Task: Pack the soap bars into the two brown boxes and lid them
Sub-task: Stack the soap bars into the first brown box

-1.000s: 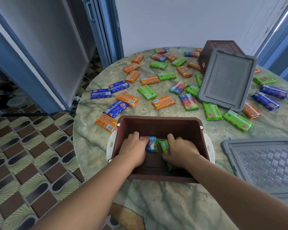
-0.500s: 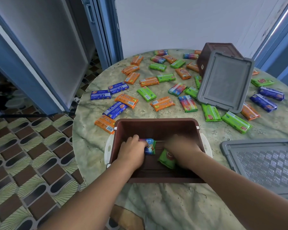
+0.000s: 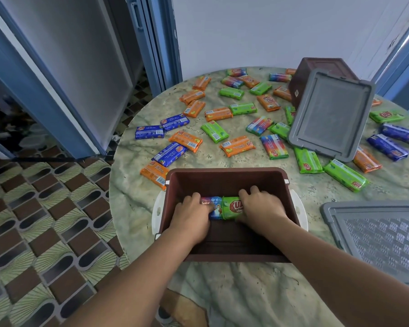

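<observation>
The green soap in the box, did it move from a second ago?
Yes. The green soap bar went up and back, away from the near wall of the brown box, and now touches the multicoloured bar beside it.

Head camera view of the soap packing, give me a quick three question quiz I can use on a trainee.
1. True or false: the near brown box already has its lid on.
2. Multiple choice: what does the right hand hold inside that box? A) a blue soap bar B) a green soap bar C) a lid
3. Fill in: the gray lid at the back leans against the other ____ box.

Key:
1. False; it is open, with both hands inside.
2. B; the green soap bar sits beside the multicolored soap bar under the left hand.
3. Brown.
</observation>
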A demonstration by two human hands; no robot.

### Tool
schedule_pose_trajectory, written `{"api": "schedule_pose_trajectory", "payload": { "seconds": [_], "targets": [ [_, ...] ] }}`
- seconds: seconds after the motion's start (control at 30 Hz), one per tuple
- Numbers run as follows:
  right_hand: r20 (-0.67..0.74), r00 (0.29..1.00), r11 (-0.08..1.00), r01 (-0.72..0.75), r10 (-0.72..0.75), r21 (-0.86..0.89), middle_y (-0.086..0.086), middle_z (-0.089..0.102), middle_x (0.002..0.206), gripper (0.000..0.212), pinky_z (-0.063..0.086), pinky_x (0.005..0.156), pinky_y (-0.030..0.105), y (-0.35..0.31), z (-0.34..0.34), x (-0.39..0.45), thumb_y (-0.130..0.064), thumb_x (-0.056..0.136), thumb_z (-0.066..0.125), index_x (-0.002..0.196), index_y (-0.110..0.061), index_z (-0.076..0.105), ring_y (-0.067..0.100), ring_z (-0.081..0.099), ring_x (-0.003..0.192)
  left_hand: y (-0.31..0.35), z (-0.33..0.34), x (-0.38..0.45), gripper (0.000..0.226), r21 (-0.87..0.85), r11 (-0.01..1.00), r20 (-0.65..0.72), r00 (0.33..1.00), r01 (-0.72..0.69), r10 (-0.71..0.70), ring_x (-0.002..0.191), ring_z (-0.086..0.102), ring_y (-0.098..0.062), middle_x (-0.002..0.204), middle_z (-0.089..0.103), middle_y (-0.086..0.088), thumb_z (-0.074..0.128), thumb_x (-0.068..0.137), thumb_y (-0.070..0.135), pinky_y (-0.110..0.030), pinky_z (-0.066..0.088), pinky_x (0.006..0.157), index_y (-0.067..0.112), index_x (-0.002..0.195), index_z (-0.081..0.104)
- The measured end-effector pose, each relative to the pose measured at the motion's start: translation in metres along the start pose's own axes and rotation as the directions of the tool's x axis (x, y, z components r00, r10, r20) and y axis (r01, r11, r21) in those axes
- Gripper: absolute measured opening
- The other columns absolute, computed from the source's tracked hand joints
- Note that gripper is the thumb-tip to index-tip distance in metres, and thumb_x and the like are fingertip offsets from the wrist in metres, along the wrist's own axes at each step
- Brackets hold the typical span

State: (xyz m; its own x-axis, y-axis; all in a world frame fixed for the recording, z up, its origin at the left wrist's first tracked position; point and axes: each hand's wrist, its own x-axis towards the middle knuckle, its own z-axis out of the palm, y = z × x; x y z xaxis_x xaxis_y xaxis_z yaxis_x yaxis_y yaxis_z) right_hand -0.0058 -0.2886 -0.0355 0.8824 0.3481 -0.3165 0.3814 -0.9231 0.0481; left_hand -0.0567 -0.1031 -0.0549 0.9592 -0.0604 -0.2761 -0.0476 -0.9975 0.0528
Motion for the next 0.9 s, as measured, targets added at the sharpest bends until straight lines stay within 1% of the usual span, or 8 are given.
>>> {"api": "schedule_pose_trajectory", "payload": {
  "seconds": [0.2, 0.27, 0.33, 0.4, 0.5, 0.57, 0.7, 0.9],
  "targets": [
    [-0.048, 0.999, 0.994, 0.018, -0.013, 0.108, 0.007, 0.052, 0.131, 0.073, 0.051, 0.085, 0.041, -0.001, -0.009, -0.007, -0.067, 0.086, 0.068, 0.139, -0.022, 0.045, 0.029, 0.058, 0.118, 0.002, -0.012, -0.008, 0.038, -0.070, 0.997, -0.029, 0.999, 0.014, -0.016, 0.117, 0.052, -0.030, 0.123, 0.049, -0.007, 0.053, 0.098, 0.041, -0.043, 0.046, 0.092, 0.030, 0.135, 0.060],
    [-0.222, 0.972, 0.988, 0.106, -0.079, 0.112, 0.004, 0.054, 0.127, 0.062, 0.050, 0.089, 0.041, 0.001, -0.017, -0.014, -0.065, 0.089, 0.065, 0.133, -0.024, 0.050, 0.028, 0.056, 0.117, 0.002, -0.024, -0.013, 0.029, -0.133, 0.991, -0.225, 0.974, -0.027, -0.004, 0.107, 0.057, -0.027, 0.113, 0.053, -0.004, 0.057, 0.098, 0.040, -0.041, 0.049, 0.083, 0.024, 0.121, 0.064],
    [-0.458, 0.878, 0.983, 0.179, -0.138, 0.047, 0.005, 0.054, 0.119, 0.050, 0.049, 0.090, 0.043, 0.007, -0.028, -0.017, -0.057, 0.090, 0.066, 0.124, -0.023, 0.055, 0.029, 0.054, 0.110, 0.000, -0.040, -0.013, 0.026, -0.053, 0.996, -0.496, 0.867, -0.077, 0.041, 0.097, 0.055, -0.027, 0.104, 0.056, -0.005, 0.065, 0.094, 0.036, -0.041, 0.048, 0.076, 0.019, 0.113, 0.064],
    [-0.603, 0.791, 0.985, 0.166, -0.108, 0.041, 0.006, 0.053, 0.116, 0.047, 0.048, 0.092, 0.044, 0.015, -0.039, -0.011, -0.050, 0.087, 0.071, 0.123, -0.021, 0.057, 0.029, 0.051, 0.107, -0.006, -0.057, -0.005, 0.036, 0.040, 0.998, -0.624, 0.778, -0.053, 0.067, 0.098, 0.052, -0.029, 0.108, 0.056, -0.007, 0.070, 0.089, 0.039, -0.042, 0.046, 0.079, 0.017, 0.116, 0.062],
    [-0.449, 0.889, 0.991, 0.127, -0.094, 0.043, 0.005, 0.053, 0.131, 0.060, 0.040, 0.107, 0.045, 0.024, -0.046, 0.000, -0.055, 0.090, 0.068, 0.140, -0.029, 0.047, 0.030, 0.049, 0.123, -0.023, -0.067, 0.012, 0.053, 0.087, 0.996, -0.471, 0.882, 0.033, 0.012, 0.114, 0.050, -0.029, 0.125, 0.055, -0.006, 0.067, 0.090, 0.053, -0.042, 0.044, 0.093, 0.021, 0.130, 0.054],
    [-0.345, 0.932, 0.988, 0.142, -0.111, 0.065, 0.002, 0.055, 0.133, 0.053, 0.040, 0.109, 0.045, 0.026, -0.041, 0.005, -0.053, 0.098, 0.059, 0.143, -0.033, 0.041, 0.028, 0.051, 0.126, -0.032, -0.058, 0.017, 0.047, 0.033, 0.999, -0.371, 0.928, 0.039, -0.024, 0.113, 0.050, -0.029, 0.123, 0.057, -0.007, 0.062, 0.095, 0.051, -0.041, 0.046, 0.091, 0.021, 0.129, 0.052],
    [-0.357, 0.921, 0.973, 0.205, -0.154, 0.107, 0.002, 0.057, 0.124, 0.030, 0.041, 0.104, 0.047, 0.020, -0.036, 0.009, -0.040, 0.106, 0.050, 0.134, -0.033, 0.044, 0.029, 0.052, 0.118, -0.043, -0.042, 0.008, 0.032, -0.040, 0.998, -0.394, 0.917, 0.048, -0.060, 0.104, 0.047, -0.030, 0.113, 0.056, -0.011, 0.062, 0.099, 0.038, -0.041, 0.045, 0.080, 0.018, 0.123, 0.054],
    [-0.343, 0.902, 0.946, 0.311, -0.263, 0.094, 0.004, 0.055, 0.124, 0.027, 0.039, 0.104, 0.049, -0.007, -0.040, 0.023, -0.037, 0.107, 0.050, 0.133, -0.033, 0.045, 0.031, 0.050, 0.119, -0.068, -0.036, -0.017, 0.033, -0.078, 0.988, -0.379, 0.912, 0.137, -0.156, 0.108, 0.048, -0.033, 0.118, 0.056, -0.010, 0.060, 0.099, 0.038, -0.046, 0.050, 0.083, 0.021, 0.127, 0.052]
  ]
}}
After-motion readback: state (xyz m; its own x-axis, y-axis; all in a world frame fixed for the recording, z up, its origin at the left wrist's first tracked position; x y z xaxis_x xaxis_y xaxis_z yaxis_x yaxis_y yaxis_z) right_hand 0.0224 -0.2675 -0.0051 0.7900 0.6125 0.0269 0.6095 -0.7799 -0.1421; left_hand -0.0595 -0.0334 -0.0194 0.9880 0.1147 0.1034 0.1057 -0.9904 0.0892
